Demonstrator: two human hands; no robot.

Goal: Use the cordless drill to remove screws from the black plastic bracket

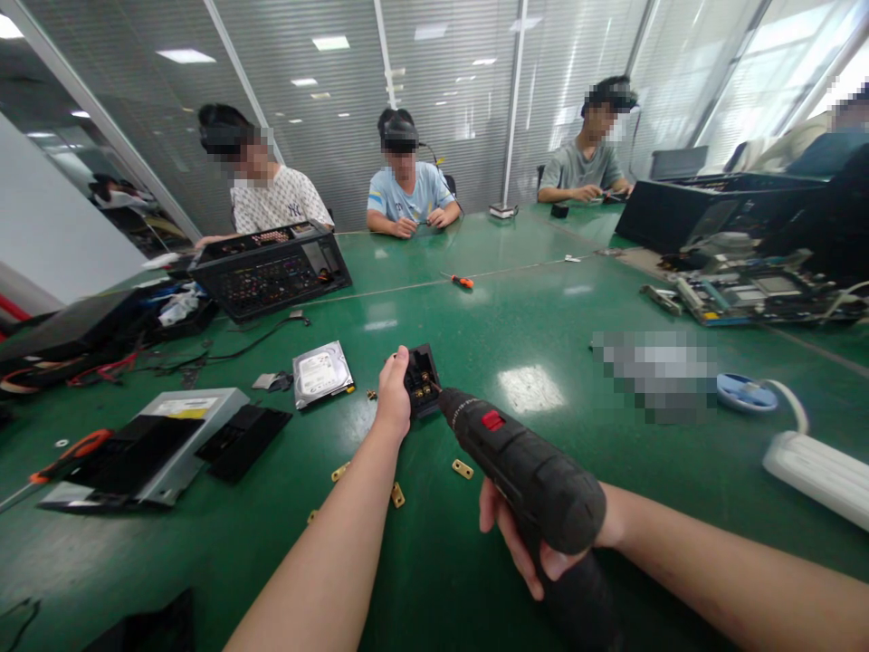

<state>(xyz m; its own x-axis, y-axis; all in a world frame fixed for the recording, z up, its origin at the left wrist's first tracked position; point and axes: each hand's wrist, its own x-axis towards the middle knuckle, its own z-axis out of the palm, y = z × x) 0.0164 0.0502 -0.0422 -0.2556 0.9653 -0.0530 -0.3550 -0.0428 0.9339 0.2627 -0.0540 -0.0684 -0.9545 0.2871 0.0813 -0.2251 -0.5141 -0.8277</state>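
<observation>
My left hand (394,391) grips the left side of a small open black box (425,364), its thumb up along the edge. Brass-coloured parts show inside the box. In my right hand (516,534) is a black cordless drill (526,462) with a red switch on top, the fingers wrapped around its handle. The drill's nose points into the box; the bit's tip is too small to make out clearly. Small brass plates with holes, one a brass plate (463,468), lie on the table near my left forearm. Beyond the left hand rests a hard drive (322,373).
On the left are a metal drive case (163,444), an orange-handled screwdriver (74,453) and a black computer case (272,272). Another screwdriver (463,282) lies ahead. Circuit boards (760,285) and a white power strip (821,475) are at right. Several people sit around the green table.
</observation>
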